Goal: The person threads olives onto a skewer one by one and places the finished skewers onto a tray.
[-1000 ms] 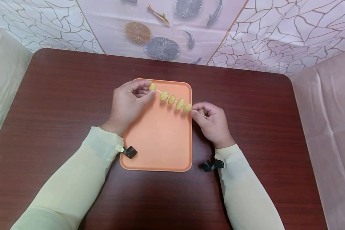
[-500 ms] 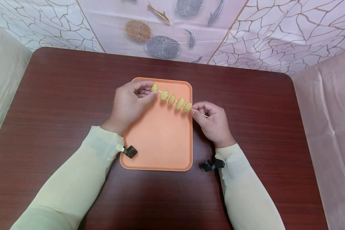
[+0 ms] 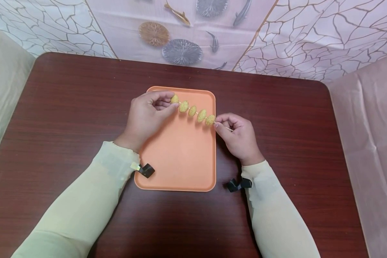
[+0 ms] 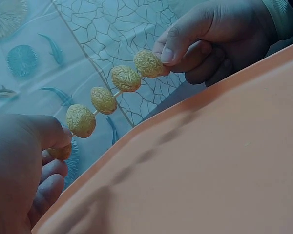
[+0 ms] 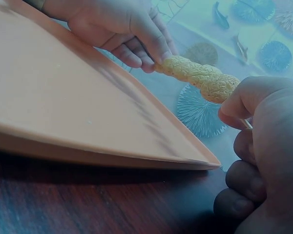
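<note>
A thin skewer carries several wrinkled, yellow, egg-shaped pieces (image 3: pixel 192 111) and is held above the orange tray (image 3: pixel 180 157). My left hand (image 3: pixel 146 114) pinches the leftmost piece (image 3: pixel 175 99) between thumb and fingers; that piece is partly hidden by the fingers in the left wrist view. On the other end, my right hand (image 3: pixel 240 138) pinches the bare stick (image 4: pixel 119 93) just beyond the rightmost yellow piece (image 5: pixel 219 88). The stick's tail pokes out past the right fingers. In the head view the skewer slopes down from left to right.
The tray lies on a dark red-brown wooden table (image 3: pixel 293 143). Patterned cloth (image 3: pixel 193 32) with fish and round shapes hangs behind the table's far edge. Plain pale cloth (image 3: pixel 371 150) covers the right side. A black wrist mount (image 3: pixel 146 170) juts from the left sleeve over the tray.
The left hand has moved slightly right with the end piece, and the gap to the neighbouring piece has narrowed. The right hand has stayed nearly still.
</note>
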A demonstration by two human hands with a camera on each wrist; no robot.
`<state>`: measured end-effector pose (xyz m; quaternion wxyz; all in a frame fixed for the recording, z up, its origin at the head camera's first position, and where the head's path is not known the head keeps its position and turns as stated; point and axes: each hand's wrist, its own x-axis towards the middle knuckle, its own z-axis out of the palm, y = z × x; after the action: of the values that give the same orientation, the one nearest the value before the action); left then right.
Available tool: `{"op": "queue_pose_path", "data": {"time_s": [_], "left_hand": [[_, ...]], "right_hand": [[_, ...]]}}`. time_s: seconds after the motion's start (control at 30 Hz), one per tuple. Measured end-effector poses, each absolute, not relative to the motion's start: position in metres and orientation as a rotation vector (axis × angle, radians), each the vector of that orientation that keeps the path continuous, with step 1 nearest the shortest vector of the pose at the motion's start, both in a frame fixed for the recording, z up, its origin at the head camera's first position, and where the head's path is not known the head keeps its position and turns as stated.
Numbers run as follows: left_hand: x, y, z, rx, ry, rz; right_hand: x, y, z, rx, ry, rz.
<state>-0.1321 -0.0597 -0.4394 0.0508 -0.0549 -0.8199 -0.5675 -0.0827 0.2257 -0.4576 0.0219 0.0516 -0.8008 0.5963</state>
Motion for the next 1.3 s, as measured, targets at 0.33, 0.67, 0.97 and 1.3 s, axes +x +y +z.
{"op": "queue_pose_path", "data": {"time_s": [0.33, 0.67, 0.97, 1.3], "left_hand": [[-0.132, -0.06, -0.442, -0.18, -2.491, -1.739], [-0.131, -0.063, -0.445, -0.236, -2.461, -1.677], [-0.135, -0.063, -0.447, -0.229, -2.466, -1.64], [-0.136, -0.063, -0.451, -0.368, -2.498, -1.6]], "right_hand": [[-0.083, 0.225, -0.457, 0.162, -2.481, 1.857], [-0.082, 0.22, -0.451, 0.117, -2.706, 1.633], [-0.078, 0.213, -0.435, 0.314, -2.943, 1.188], [-0.064, 0.2, -0.416, 0.583, -2.975, 0.904]]}}
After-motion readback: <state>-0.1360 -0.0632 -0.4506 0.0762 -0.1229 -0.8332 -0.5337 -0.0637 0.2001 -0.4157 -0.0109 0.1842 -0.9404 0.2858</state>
